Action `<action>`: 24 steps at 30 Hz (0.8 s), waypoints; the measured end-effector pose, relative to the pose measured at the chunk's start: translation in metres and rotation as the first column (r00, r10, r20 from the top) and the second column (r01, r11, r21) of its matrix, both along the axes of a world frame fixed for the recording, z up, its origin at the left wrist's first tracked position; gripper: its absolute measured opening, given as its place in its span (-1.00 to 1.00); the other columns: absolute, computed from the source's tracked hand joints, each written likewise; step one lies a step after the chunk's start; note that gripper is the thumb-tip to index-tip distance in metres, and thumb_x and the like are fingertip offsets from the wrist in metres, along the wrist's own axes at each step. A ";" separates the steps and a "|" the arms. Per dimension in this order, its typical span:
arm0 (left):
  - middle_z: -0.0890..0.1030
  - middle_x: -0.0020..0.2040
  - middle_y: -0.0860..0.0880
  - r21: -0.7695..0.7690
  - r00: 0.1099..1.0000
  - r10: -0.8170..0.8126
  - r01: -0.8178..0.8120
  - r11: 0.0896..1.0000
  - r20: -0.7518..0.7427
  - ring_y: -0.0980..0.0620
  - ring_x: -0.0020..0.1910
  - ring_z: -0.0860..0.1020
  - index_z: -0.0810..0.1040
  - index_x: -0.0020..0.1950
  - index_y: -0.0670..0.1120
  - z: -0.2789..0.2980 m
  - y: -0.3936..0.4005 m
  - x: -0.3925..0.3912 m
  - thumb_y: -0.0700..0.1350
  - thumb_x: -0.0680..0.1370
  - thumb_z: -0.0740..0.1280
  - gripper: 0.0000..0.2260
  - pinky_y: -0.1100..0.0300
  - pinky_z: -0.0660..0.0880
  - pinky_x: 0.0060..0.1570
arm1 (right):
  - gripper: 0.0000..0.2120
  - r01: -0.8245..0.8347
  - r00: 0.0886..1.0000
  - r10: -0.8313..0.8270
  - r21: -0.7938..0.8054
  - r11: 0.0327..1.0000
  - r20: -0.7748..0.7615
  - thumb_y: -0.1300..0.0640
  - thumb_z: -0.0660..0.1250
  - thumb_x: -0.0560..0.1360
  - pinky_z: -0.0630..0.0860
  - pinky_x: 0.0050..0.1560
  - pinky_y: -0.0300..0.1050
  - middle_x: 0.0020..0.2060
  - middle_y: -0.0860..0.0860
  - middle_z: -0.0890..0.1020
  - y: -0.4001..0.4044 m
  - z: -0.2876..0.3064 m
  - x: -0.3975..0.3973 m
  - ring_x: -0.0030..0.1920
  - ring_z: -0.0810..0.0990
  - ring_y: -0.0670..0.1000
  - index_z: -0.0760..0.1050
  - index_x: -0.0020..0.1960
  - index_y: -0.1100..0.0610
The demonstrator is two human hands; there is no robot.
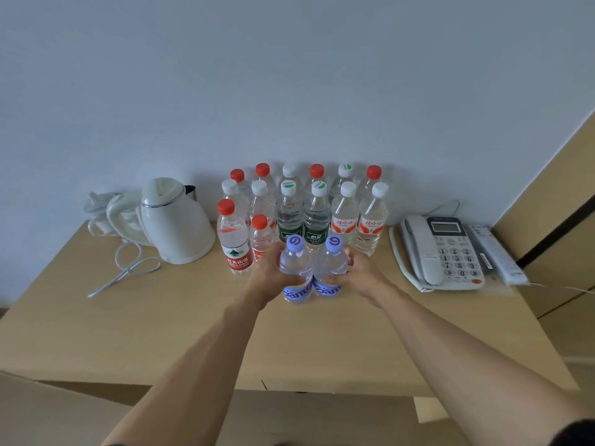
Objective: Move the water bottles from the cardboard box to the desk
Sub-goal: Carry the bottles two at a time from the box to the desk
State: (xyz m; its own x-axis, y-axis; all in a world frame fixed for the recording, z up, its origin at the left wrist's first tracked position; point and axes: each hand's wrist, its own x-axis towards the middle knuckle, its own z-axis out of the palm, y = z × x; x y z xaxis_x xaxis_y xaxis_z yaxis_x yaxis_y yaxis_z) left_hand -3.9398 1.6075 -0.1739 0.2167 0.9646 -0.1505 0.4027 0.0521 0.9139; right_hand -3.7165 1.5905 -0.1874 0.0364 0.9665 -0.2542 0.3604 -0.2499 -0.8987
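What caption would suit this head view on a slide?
Left hand and right hand each grip a clear purple-capped plastic water bottle at the wooden desk.

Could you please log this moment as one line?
left hand grips purple-capped bottle | right hand grips second purple-capped bottle | desk

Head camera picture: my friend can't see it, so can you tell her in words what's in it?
Two bare hands, left hand and right hand, each grip a clear purple-capped water bottle, left bottle and right bottle, at the wooden desk. Behind stand capped bottles in rows, between a white electric kettle and a white desk phone.
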 end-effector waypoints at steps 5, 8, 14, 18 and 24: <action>0.64 0.09 0.02 0.022 0.999 -0.003 0.005 1.000 -0.054 0.03 0.09 0.60 0.51 0.25 0.00 -0.003 -0.001 0.001 -0.20 0.33 0.57 -0.48 -0.04 0.58 0.14 | -0.35 -0.035 0.999 0.035 -0.008 0.999 -0.002 0.25 0.64 0.31 0.53 0.30 0.05 0.14 -0.09 0.67 -0.002 0.000 0.001 0.18 0.61 -0.08 0.49 0.33 0.02; 0.64 0.09 0.02 0.022 0.996 -0.017 0.019 1.000 -0.093 0.01 0.09 0.61 0.50 0.25 0.00 0.000 -0.002 0.001 -0.18 0.32 0.56 -0.47 -0.05 0.59 0.14 | -0.28 -0.052 0.999 0.052 -0.005 0.999 0.008 0.26 0.64 0.30 0.53 0.29 0.02 0.16 -0.09 0.66 0.000 0.002 0.002 0.21 0.61 -0.04 0.45 0.37 0.02; 0.61 0.12 0.06 0.164 0.963 -0.047 0.093 0.982 -0.265 0.05 0.09 0.59 0.46 0.36 0.04 0.015 -0.001 -0.004 -0.06 0.37 0.59 -0.40 0.12 0.56 0.06 | -0.27 -0.074 0.994 0.067 0.076 0.994 0.092 0.24 0.63 0.30 0.54 0.22 -0.06 0.18 -0.11 0.61 0.002 0.009 0.000 0.20 0.58 -0.06 0.41 0.36 -0.08; 0.60 0.01 0.05 0.400 0.895 0.027 0.172 0.900 -0.445 0.15 -0.16 0.52 0.52 0.38 0.06 0.041 0.005 -0.005 0.00 0.41 0.59 -0.43 0.20 0.53 -0.10 | -0.33 -0.069 0.982 0.028 0.215 0.974 0.187 0.18 0.65 0.30 0.47 0.05 -0.27 0.06 -0.21 0.57 0.005 0.019 0.004 0.07 0.54 -0.20 0.45 0.32 -0.07; 0.66 0.03 -0.04 0.370 0.734 -0.007 0.351 0.860 -0.680 -0.05 -0.03 0.57 0.63 0.22 -0.07 0.060 0.018 0.009 -0.02 0.43 0.58 -0.60 0.17 0.43 -0.10 | -0.55 -0.071 0.946 -0.031 0.300 0.951 0.322 0.12 0.63 0.32 0.33 -0.15 -0.47 -0.10 -0.16 0.59 -0.001 0.023 0.002 -0.09 0.50 -0.23 0.56 0.14 0.04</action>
State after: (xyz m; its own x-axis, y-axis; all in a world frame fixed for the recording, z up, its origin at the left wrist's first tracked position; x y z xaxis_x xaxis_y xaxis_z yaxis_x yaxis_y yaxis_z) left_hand -3.9304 1.6257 -0.1139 0.4103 0.9048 0.1142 0.8454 -0.4243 0.3245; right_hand -3.7148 1.5894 -0.1641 0.0463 0.9962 0.0733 0.6427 0.0264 -0.7657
